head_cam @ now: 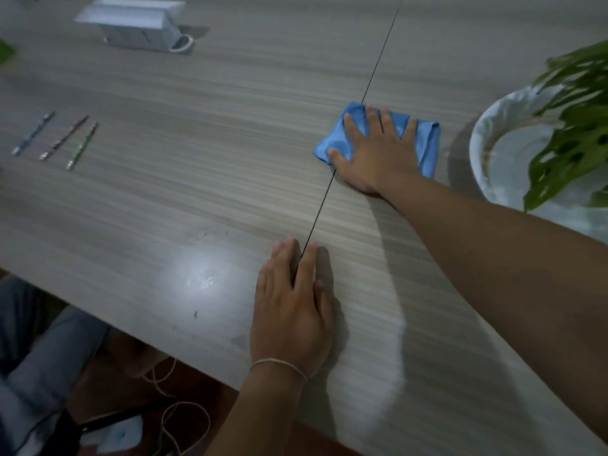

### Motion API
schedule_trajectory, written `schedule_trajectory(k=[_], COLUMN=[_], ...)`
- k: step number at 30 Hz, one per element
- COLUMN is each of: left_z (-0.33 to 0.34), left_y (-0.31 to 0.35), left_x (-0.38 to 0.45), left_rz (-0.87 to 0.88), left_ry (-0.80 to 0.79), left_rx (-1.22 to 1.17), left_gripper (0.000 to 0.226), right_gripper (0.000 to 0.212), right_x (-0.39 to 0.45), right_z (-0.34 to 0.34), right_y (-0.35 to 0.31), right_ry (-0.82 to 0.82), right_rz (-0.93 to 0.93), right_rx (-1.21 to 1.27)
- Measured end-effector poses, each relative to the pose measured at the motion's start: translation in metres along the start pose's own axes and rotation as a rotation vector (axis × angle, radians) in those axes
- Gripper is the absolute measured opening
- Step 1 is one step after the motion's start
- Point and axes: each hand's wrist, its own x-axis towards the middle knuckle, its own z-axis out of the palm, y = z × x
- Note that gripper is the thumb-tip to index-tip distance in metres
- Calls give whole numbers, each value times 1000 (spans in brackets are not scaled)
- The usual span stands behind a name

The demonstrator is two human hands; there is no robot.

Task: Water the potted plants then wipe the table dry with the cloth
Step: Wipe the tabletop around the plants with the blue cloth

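Observation:
A folded blue cloth [424,139] lies on the wood-grain table [197,199], over the dark seam between two tabletops. My right hand [375,153] presses flat on the cloth with fingers spread and straight. My left hand [292,311] rests palm-down on the bare table near the front edge, fingers straight, a thin band on its wrist. A potted plant with green split leaves [572,139] stands in a white marbled pot [487,139] at the right edge, just right of the cloth.
Three pens [52,139] lie side by side at the far left. A white box-like object [135,24] sits at the back left. Another leaf [5,52] shows at the left edge. Cables lie on the floor [171,413] below the table's front edge.

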Motion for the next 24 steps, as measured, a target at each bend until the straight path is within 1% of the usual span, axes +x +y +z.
schedule_trajectory(k=[3,6,9,11,14,18,21,24], left_z=[1,0,-2,-5,-7,-5,-5,-3], left_y=[0,-1,-1,0,-3,-1,3,18], left_x=[1,2,2,2,5,3,-8,-19], left_rz=[-6,-1,4,-18,-50,-28,19,90], left_ry=[2,12,37,67,111,154,124,70], left_rx=[-8,-30,-88,-176,-257,-216,-138,-97], left_gripper=[58,60,57,58,60,50,50,50], right_gripper=[80,81,79,78,79,79,78,77], right_x=[-15,-49,-98,-137,-193,-251,-286,-314], right_z=[2,8,12,16,21,22,20,17], right_y=[-2,-12,-20,-21,-20,-2,22,53], right_ry=[7,31,50,64,71,49,48,41], right_rz=[-22,-90,-180,-227,-256,-281,-276,-233], right_rx=[4,26,72,73,93,116,185,224])
